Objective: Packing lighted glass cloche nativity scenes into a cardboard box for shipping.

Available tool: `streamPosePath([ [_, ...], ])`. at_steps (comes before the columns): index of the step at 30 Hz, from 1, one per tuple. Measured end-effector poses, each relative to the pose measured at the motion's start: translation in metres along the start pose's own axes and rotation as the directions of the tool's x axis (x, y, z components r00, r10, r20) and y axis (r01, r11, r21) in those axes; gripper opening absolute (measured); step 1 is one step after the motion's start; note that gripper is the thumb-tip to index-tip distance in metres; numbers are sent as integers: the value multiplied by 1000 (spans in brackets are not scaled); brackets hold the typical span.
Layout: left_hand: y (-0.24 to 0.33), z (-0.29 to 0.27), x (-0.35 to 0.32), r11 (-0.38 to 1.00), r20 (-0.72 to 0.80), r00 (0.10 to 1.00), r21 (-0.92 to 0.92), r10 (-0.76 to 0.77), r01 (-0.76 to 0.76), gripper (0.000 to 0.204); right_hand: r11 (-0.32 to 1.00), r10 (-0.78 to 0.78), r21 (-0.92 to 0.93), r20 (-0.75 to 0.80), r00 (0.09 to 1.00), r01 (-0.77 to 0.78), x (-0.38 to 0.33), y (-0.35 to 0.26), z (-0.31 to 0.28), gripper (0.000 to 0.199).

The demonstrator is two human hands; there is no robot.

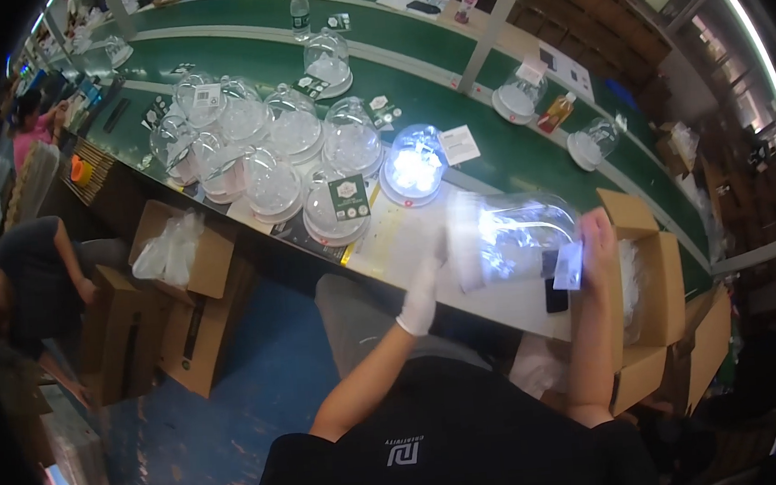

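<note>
Between my hands a clear dome lamp (519,232) lies on its side, lit with white light and smeared by motion. My gloved left hand (423,281) is at its white base; its fingers are blurred but closed against it. Bare, my right hand (596,242) grips the rounded top end, where a small white tag (568,267) hangs. Another lit dome lamp (414,163) stands upright on the bench just beyond. To its left several unlit dome lamps (265,179) stand close together, some with tags. A dark phone-like object (556,296) lies below the held lamp.
An open carton (660,285) with plastic wrapping stands at my right. Another carton (216,256) with plastic bags sits left of the bench, near a co-worker (31,280) bending over boxes. Bottles (300,12) and more dome lamps (518,100) stand along the green conveyor (448,83).
</note>
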State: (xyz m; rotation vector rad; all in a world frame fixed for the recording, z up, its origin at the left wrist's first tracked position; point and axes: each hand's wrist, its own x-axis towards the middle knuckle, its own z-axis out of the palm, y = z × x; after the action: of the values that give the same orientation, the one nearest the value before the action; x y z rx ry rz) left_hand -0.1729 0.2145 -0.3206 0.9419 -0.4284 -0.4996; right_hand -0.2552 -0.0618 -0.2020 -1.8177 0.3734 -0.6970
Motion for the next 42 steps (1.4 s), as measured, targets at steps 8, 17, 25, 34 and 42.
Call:
streamPosePath([
  [8, 71, 80, -1, 490, 262, 718, 579, 645, -652, 107, 942, 212, 292, -135, 968, -166, -6, -46, -16, 25],
  [17, 41, 54, 18, 539, 396, 820, 619, 414, -571, 90, 911, -226, -356, -6, 974, 209, 42, -118, -65, 22],
  [25, -90, -35, 42, 245, 356, 929, 914, -97, -325, 66, 252, -308, -959, 48, 950, 131, 184, -164, -194, 35],
  [34, -155, -39, 109, 32, 417, 854, 903, -310, -429, 59, -2, -227, -987, -159, 961, -164, 315, -10, -344, 43],
  [42, -151, -24, 126, -68, 344, 859, 916, -379, -396, 51, -48, -43, -955, -290, 956, -291, 390, 157, -378, 42],
])
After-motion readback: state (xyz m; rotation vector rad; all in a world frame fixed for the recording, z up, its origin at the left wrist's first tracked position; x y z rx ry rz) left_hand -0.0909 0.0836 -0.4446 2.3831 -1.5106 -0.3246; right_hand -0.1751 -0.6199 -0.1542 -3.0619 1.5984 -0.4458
